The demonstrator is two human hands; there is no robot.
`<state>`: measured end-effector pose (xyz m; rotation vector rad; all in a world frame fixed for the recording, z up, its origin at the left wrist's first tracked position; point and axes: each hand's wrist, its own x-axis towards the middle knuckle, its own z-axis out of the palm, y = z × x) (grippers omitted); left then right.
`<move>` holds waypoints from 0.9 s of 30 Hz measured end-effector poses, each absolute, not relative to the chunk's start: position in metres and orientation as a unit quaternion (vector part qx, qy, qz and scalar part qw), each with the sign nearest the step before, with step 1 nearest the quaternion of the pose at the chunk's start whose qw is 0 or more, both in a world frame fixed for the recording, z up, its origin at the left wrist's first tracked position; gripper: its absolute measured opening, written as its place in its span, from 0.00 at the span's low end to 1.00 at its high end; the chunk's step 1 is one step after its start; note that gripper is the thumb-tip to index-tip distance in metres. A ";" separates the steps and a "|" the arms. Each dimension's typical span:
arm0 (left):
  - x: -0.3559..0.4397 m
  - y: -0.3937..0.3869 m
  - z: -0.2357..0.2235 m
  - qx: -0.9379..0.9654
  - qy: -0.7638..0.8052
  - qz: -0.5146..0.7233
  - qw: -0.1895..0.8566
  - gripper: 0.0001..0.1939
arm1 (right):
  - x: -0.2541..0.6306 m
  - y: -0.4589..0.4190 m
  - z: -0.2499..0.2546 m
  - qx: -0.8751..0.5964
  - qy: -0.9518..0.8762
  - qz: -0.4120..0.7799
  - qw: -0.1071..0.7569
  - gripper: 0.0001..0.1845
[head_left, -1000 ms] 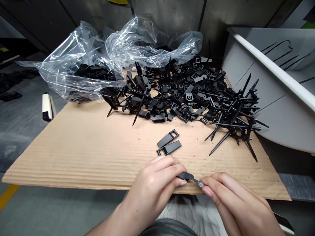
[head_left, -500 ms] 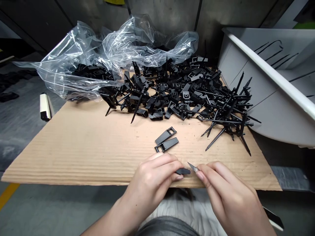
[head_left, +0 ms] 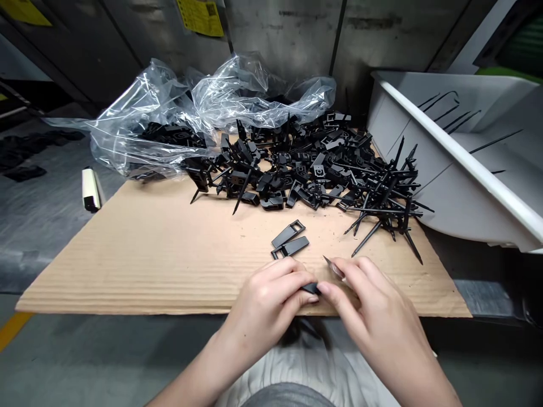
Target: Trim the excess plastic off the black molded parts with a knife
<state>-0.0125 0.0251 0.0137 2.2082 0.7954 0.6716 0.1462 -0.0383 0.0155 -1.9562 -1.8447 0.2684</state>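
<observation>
Left hand (head_left: 271, 297): thumb and fingers pinching 1 small black part (head_left: 311, 288) over the near edge of the cardboard (head_left: 148, 249). Right hand (head_left: 373, 299): thumb at that part's end, fingers pinching a thin pointed blade (head_left: 334, 267), looks like bare metal, grip partly hidden. 2 flat black clips (head_left: 290, 239) lie just beyond the left hand. Pile of black parts (head_left: 297, 164) behind, clear plastic bag (head_left: 169, 113) over its left side, grey bin (head_left: 466, 164) at right.

No text is legible; the yellow paper label (head_left: 201, 17) on the grey metal wall (head_left: 284, 37), top centre, bears print (too tiny).
</observation>
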 end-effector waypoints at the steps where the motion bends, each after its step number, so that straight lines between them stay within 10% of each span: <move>1: -0.012 0.025 0.013 0.848 0.308 0.263 0.341 0.07 | 0.144 -0.036 0.015 -0.710 -0.667 0.089 0.206 0.13; 18: -0.014 0.033 0.016 0.809 0.372 0.271 0.367 0.09 | 0.172 -0.064 0.003 -0.631 -0.709 0.045 0.312 0.13; 27: -0.014 0.030 0.018 0.802 0.372 0.283 0.371 0.07 | 0.161 -0.066 0.002 -0.609 -0.764 -0.134 0.165 0.18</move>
